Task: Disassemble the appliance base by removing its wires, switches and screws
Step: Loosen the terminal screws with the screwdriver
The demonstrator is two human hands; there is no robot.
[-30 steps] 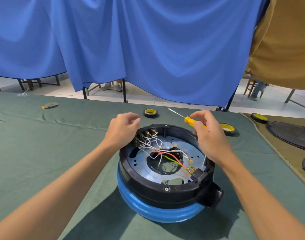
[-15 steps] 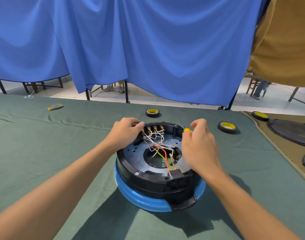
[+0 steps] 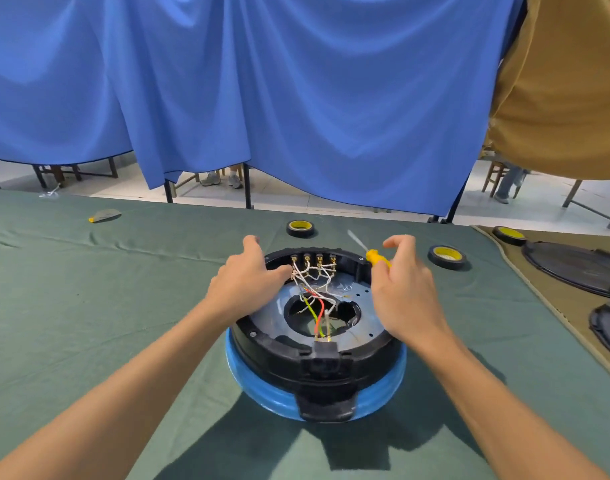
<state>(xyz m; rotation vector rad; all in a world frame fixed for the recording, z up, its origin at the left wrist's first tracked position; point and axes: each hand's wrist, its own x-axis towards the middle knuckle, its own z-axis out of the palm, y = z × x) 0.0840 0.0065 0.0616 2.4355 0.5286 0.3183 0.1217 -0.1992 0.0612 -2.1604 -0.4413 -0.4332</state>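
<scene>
The appliance base (image 3: 272,355), a black ring over a blue body, stands upside down on the green cloth in front of me. White, red and green-yellow wires (image 3: 314,289) run from a row of switch terminals (image 3: 312,259) at the far rim to a black socket block (image 3: 326,351) at the near rim. My left hand (image 3: 248,282) rests on the left far rim, fingers stretched toward the white wires, thumb raised. My right hand (image 3: 405,292) hovers over the right rim and holds a yellow-handled screwdriver (image 3: 378,258), its shaft pointing up and left.
Rolls of black tape with yellow cores lie behind the base (image 3: 300,228), to its right (image 3: 447,256) and on the brown cloth (image 3: 509,235). Black round covers (image 3: 573,268) lie at the right edge. A small grey and yellow scrap (image 3: 104,215) lies far left. Blue curtain hangs behind the table.
The base has turned clockwise, so the socket block now faces me. Both hands have loosened from the far rim, and the screwdriver shaft shows again.
</scene>
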